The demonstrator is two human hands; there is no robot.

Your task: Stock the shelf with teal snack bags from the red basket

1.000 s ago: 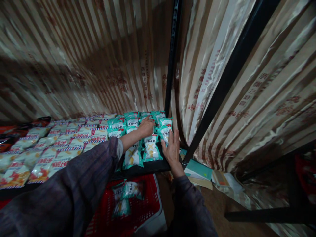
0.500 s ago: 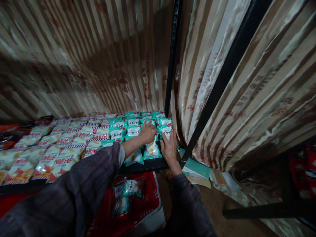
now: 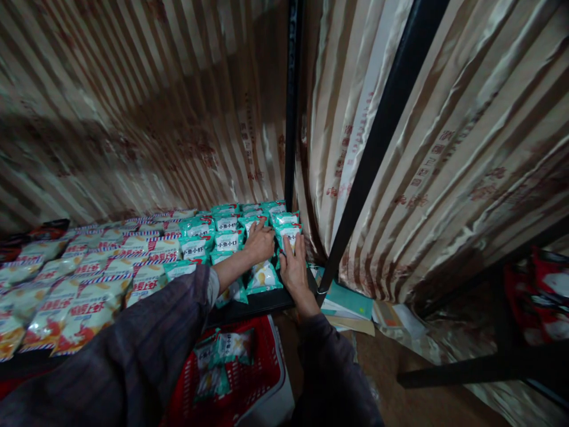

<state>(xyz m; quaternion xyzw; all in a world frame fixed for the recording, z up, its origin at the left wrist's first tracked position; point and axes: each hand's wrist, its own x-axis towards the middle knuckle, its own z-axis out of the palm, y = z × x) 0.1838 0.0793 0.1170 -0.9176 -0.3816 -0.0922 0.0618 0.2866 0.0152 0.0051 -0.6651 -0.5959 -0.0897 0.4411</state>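
Note:
Turquoise-and-white snack bags (image 3: 228, 241) stand in packed rows at the right end of a black shelf (image 3: 249, 305). My left hand (image 3: 260, 243) lies over the middle of these rows, its fingers reaching onto a bag and partly bent. At the right-hand column, my right hand (image 3: 294, 268) rests with fingers stretched out against a turquoise bag (image 3: 291, 232). Neither hand is wrapped round a bag. Just below my hands, a bag with a yellow snack picture (image 3: 263, 277) leans at the shelf's front edge.
White bags with red lettering (image 3: 95, 308) fill the shelf's left. A red basket (image 3: 278, 356) below holds several turquoise bags (image 3: 233, 347). A slanting black post (image 3: 377, 142) stands right of my hands, before striped curtains (image 3: 427, 160). Papers (image 3: 349, 302) lie on the floor.
The view has shifted a little, so the shelf and posts appear further left. My left hand's fingers look more bent; my right hand stays against the right-hand column.

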